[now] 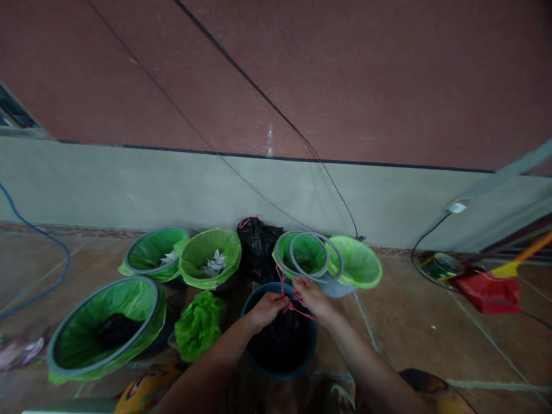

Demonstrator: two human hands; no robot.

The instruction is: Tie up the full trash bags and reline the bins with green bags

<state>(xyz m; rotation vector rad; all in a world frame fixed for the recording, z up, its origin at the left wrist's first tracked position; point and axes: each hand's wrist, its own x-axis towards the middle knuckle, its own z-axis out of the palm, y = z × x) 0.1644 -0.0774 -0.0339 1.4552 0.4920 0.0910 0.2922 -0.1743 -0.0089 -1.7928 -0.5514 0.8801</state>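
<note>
Over a blue bin (288,376) in front of me, my left hand (268,311) and my right hand (314,296) are close together, both closed on a thin pink string (283,282). One loose end of the string rises above my hands and another sticks out to the right. Below them, a black plastic bag (280,336) sits inside the bin; its gathered top is partly hidden by my fingers. Another black bag (259,244), tied with pink string, stands behind the bin against the wall.
Left are bins lined with green bags, including a large bin (150,330), and a crumpled green bag (200,325). A lined bin (366,261) and a loose grey ring (338,253) are behind right. A red dustpan (491,290) and black cable (416,250) lie farther right.
</note>
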